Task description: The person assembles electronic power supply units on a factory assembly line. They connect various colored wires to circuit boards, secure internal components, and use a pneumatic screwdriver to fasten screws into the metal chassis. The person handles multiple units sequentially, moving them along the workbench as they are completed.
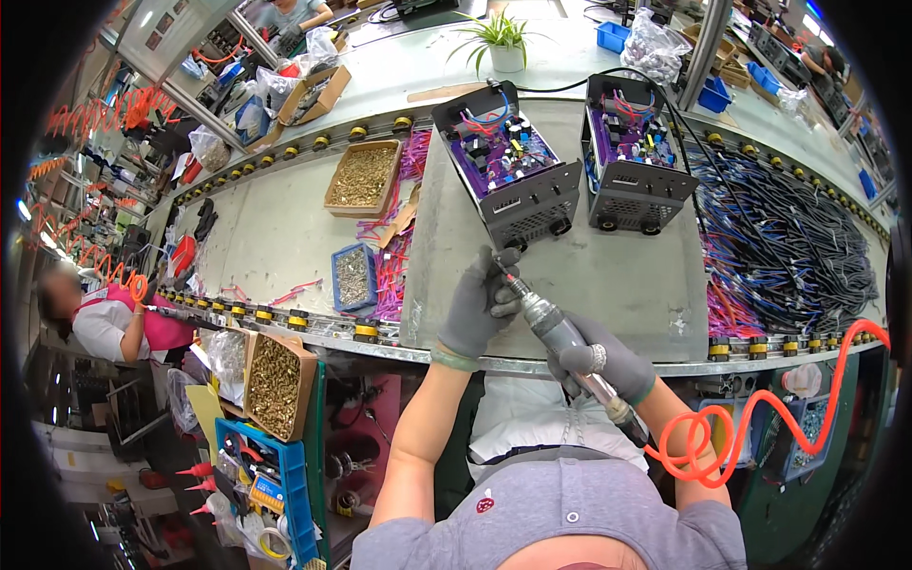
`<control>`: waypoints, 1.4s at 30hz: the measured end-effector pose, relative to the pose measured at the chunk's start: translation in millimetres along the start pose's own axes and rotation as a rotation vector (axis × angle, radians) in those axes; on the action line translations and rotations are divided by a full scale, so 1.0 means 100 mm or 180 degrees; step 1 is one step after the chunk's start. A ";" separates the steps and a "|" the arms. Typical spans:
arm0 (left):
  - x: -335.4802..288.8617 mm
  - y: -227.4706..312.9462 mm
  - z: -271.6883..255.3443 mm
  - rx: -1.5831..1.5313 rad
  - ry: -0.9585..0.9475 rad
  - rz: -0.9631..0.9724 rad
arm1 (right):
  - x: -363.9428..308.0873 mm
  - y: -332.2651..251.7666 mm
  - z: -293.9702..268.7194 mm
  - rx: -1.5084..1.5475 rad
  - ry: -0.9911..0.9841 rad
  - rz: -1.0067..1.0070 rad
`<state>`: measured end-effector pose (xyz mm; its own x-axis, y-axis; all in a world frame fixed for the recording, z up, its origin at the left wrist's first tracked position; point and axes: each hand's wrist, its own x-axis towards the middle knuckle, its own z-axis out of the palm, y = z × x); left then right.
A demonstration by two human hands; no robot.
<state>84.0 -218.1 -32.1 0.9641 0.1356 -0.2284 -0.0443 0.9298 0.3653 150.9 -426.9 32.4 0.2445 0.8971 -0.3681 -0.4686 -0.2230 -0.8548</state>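
Note:
My right hand [608,359], in a grey glove, is wrapped round a silver air screwdriver [556,328] with an orange coiled hose. The driver's tip points up and left, to the pinched fingers of my gloved left hand [478,309]. Whatever those fingers hold at the bit is too small to make out. Just beyond them stands a black metal case [527,209], open on top, with a purple circuit board [503,152] inside. A second black case [638,195] of the same kind stands to its right.
Left of the grey work board [437,313] are a carton of brass-coloured parts [364,176], a blue bin of small silver parts [354,277] and pink wires [389,285]. Bundled black cables [807,237] lie right. The orange hose [760,404] loops at lower right. Another person [114,323] works at left.

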 end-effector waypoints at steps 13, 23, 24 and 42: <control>-0.01 -0.01 0.07 0.0151 0.0181 0.0276 | -0.06 0.04 -0.10 0.0204 -0.0068 0.0114; 0.02 -0.01 -0.01 0.0386 0.0278 0.0109 | -0.11 0.15 -0.18 0.0070 0.0105 -0.0083; -0.01 0.04 -0.06 0.0184 0.0334 0.0051 | -0.18 0.16 -0.20 -0.0015 0.0235 -0.0124; 0.64 -0.82 0.12 0.0862 0.0042 -0.1102 | -3.38 2.53 -1.28 0.1763 0.5911 -0.0898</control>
<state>152.4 -289.8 -65.3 0.9065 -0.1621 -0.3898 0.3527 0.7983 0.4883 57.6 -835.7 -106.3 0.6168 -0.6491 -0.4452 -0.3431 0.2873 -0.8943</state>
